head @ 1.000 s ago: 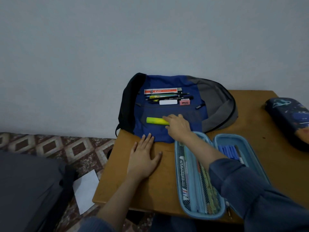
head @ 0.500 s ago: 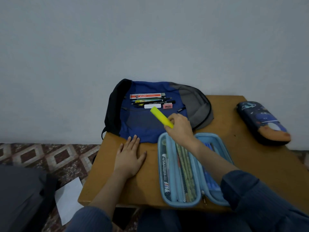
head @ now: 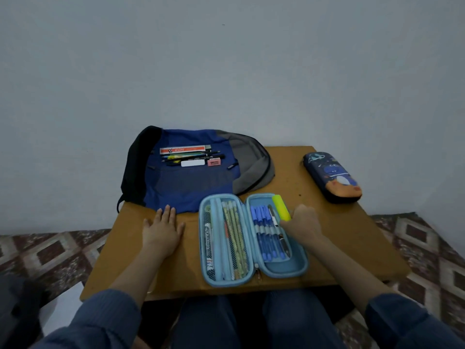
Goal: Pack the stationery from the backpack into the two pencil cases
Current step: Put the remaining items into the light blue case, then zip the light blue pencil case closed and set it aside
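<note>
1. Pale grey wall rises behind your wooden worktop. Patterned floor tiles show on both sides, and a white sheet of paper lies on the floor to your left.
2. Your left hand lies flat on the worktop, palm down and fingers straight, grasping nothing. Its fingertips reach the near edge of the blue backpack.
3. That backpack lies flat at the far left of the worktop, against the wall. On its upper part, in a tight group, sit an orange-and-white flat pack, several pens and pencils, a white eraser and a pink eraser.
4. Between your hands, the light-blue pencil case lies open. Its left half holds patterned pencils under mesh; its right half holds a row of blue pens.
5. Your right hand grips the near end of the yellow highlighter. The highlighter lies along the right edge of the case's right half, just beside the blue pens. You cannot tell whether it rests on the rim or inside.
6. Your second, dark-blue pencil case sits closed at the far right of the worktop, well apart.
</note>
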Available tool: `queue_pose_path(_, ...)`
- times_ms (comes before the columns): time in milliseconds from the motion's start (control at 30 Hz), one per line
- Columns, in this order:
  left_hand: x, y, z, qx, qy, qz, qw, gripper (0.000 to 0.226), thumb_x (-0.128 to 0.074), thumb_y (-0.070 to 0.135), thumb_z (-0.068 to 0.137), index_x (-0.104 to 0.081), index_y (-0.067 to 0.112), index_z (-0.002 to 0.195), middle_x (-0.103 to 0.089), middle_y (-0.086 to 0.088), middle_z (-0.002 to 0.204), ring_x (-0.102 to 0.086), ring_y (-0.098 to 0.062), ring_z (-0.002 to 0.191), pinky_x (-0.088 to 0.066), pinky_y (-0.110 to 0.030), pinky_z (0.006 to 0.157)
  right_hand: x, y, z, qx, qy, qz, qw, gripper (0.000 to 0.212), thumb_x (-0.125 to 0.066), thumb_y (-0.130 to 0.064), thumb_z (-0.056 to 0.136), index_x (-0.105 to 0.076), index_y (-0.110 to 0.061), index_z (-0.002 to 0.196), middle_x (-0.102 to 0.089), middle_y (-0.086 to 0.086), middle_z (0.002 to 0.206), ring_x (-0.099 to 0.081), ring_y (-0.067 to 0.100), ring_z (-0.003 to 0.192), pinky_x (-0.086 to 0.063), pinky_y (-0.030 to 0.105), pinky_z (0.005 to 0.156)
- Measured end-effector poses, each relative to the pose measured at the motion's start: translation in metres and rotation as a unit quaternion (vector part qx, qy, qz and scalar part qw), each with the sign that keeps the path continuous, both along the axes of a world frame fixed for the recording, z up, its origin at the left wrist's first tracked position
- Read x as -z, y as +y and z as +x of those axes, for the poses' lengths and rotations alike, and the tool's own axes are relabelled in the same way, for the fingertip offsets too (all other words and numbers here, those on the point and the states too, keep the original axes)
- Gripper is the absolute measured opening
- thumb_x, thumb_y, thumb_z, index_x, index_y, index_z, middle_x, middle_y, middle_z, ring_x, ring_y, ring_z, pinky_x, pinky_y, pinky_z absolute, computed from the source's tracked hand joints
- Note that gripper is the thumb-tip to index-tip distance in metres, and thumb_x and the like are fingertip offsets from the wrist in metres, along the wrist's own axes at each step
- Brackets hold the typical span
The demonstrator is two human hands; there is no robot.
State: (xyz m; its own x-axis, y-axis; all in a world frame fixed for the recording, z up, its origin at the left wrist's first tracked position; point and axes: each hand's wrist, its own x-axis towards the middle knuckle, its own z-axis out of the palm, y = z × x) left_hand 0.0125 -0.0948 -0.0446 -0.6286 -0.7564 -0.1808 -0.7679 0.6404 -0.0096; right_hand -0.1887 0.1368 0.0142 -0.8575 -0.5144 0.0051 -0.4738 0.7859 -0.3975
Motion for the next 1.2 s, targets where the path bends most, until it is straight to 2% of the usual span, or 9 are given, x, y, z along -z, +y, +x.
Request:
queue_pose_path(233,-0.008,0.016,0.0,0.009,0.018,-0.01,1.0,0.052,-0.018,0.033,0.102,-0.019,0.008,0.147,-0.017,-0.011,0.155,-0.023,-0.027,0.14,-0.025,-0.037,0.111,0.002,0.011,0.004,-0.02,-0.007,0.026,0.999,0.054,-0.069,-0.034,0.082,-0.027,-0.014,0.057,-0.031,-0.002,0.06,-0.026,0.005,0.051,-0.018,0.02,0.041)
queue_pose_path(400,-0.005,0.041,0.006,0.062,0.194,-0.034,0.978,0.034,-0.039,0.025,0.096,-0.058,0.017,0.124,-0.051,-0.005,0.121,-0.053,-0.022,0.104,-0.044,-0.033,0.084,0.002,0.012,0.002,-0.012,-0.025,0.02,0.999,0.05,-0.067,-0.029,0.084,-0.028,-0.014,0.056,-0.034,0.0,0.058,-0.031,0.009,0.049,-0.021,0.022,0.04)
queue_pose_path(567,-0.009,0.07,-0.002,0.008,0.289,0.062,0.955,0.037,-0.039,0.029,0.099,-0.065,0.006,0.112,-0.056,-0.007,0.118,-0.049,-0.015,0.105,-0.039,-0.028,0.091,-0.001,0.015,0.001,0.016,-0.07,0.008,0.997,0.029,-0.064,-0.025,0.083,-0.046,-0.01,0.067,-0.049,0.004,0.067,-0.044,0.016,0.058,-0.035,0.025,0.047)
queue_pose_path(667,-0.022,0.083,-0.01,-0.058,0.341,0.151,0.926,0.035,-0.044,0.03,0.097,-0.063,0.007,0.115,-0.057,-0.007,0.115,-0.051,-0.009,0.09,-0.044,-0.023,0.085,-0.003,0.018,-0.001,0.013,-0.118,-0.015,0.993,0.032,-0.068,-0.024,0.082,-0.062,0.006,0.093,-0.066,0.02,0.092,-0.059,0.028,0.078,-0.044,0.032,0.062)
queue_pose_path(733,-0.031,0.091,-0.015,-0.093,0.395,0.221,0.887,0.026,-0.051,0.024,0.095,-0.061,0.008,0.112,-0.061,-0.002,0.1,-0.056,-0.007,0.073,-0.051,-0.019,0.063,-0.003,0.02,-0.003,0.009,-0.133,-0.039,0.99,0.04,-0.07,-0.021,0.081,-0.062,0.012,0.102,-0.066,0.024,0.103,-0.063,0.034,0.094,-0.05,0.038,0.071)
queue_pose_path(867,-0.049,0.104,-0.028,-0.163,0.468,0.318,0.808,0.028,-0.053,0.01,0.092,-0.048,0.01,0.12,-0.06,-0.007,0.109,-0.058,-0.01,0.073,-0.048,-0.022,0.056,-0.003,0.023,-0.006,0.01,-0.17,-0.063,0.983,0.019,-0.071,-0.014,0.08,-0.062,0.003,0.082,-0.061,0.013,0.077,-0.063,0.03,0.084,-0.053,0.041,0.079)
queue_pose_path(967,-0.063,0.106,-0.04,-0.146,0.468,0.304,0.817,0.037,-0.056,0.008,0.091,-0.046,0.01,0.126,-0.059,-0.009,0.121,-0.061,-0.018,0.088,-0.054,-0.031,0.069,0.0,0.025,-0.01,0.023,-0.203,-0.07,0.977,0.034,-0.07,-0.011,0.081,-0.046,-0.011,0.057,-0.05,0.004,0.057,-0.052,0.018,0.051,-0.052,0.036,0.056)
queue_pose_path(1100,-0.078,0.102,-0.05,-0.066,0.432,0.253,0.863,0.048,-0.06,0.013,0.089,-0.044,0.018,0.134,-0.058,-0.007,0.127,-0.054,-0.022,0.117,-0.05,-0.039,0.092,0.01,0.027,-0.006,0.025,-0.246,-0.088,0.965,0.028,-0.064,-0.013,0.087,-0.05,-0.009,0.063,-0.053,0.006,0.054,-0.048,0.014,0.041,-0.04,0.021,0.034)
queue_pose_path(1200,-0.087,0.11,-0.06,0.017,0.381,0.171,0.909,0.057,-0.058,0.02,0.09,-0.035,0.027,0.142,-0.061,-0.003,0.125,-0.062,-0.02,0.1,-0.052,-0.028,0.073,0.013,0.03,-0.002,0.042,-0.313,-0.157,0.936,0.02,-0.053,-0.015,0.095,-0.055,-0.002,0.08,-0.055,0.008,0.058,-0.049,0.016,0.043,-0.041,0.023,0.035)
